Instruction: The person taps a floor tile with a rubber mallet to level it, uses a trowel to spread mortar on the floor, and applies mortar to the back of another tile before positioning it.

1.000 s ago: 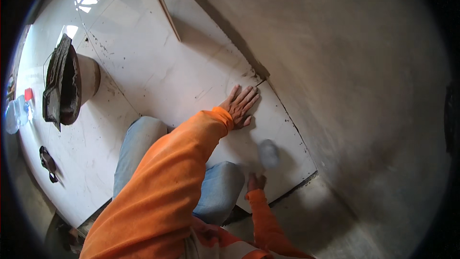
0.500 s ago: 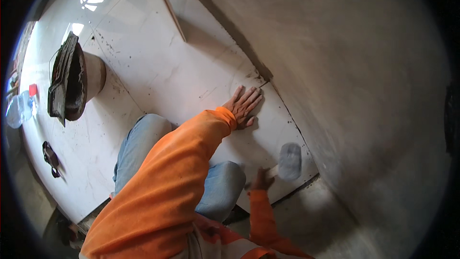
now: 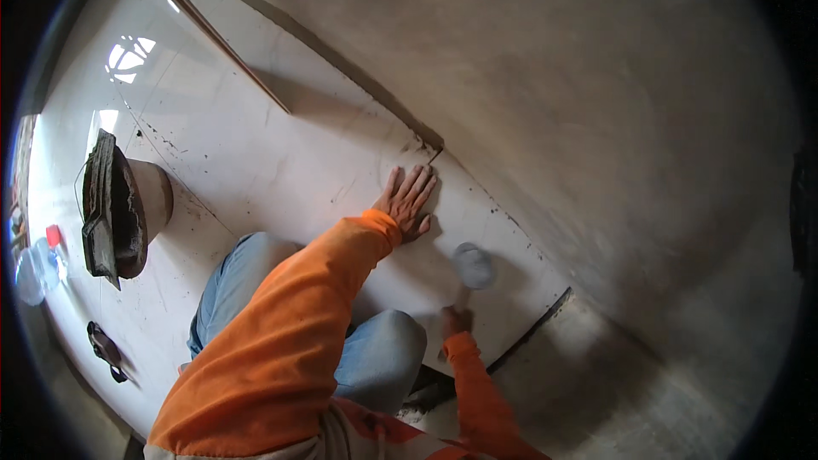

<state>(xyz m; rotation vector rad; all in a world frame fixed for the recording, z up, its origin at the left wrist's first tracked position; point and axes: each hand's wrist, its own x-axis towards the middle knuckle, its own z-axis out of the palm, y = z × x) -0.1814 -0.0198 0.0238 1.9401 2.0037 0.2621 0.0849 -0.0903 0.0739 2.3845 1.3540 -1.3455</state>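
The mallet [image 3: 474, 266] had a rounded, pale grey head, a little blurred, with a light-coloured handle running from it toward the person. It was above the white tile [image 3: 513, 294] by the wall [image 3: 596, 119], near the person's knees; whether the head touched the surface could not be told. The right hand [image 3: 457, 321] gripped the handle, its fingers curled closed around it. The left hand [image 3: 407, 201] lay palm down on the white flooring near the wall-side edge, with its 4 fingers straight and slightly spread and the thumb held wide of them.

The tile was smooth and pale, with dark specks along the side next to the wall and a dark gap beneath its lower right edge. Well apart on the left stood 1 pale bucket [image 3: 152, 200] with a dark, crusted mouth, and near it a clear bottle [image 3: 38, 273] with a red cap. A thin brown strip [image 3: 217, 43] slanted in from the top.
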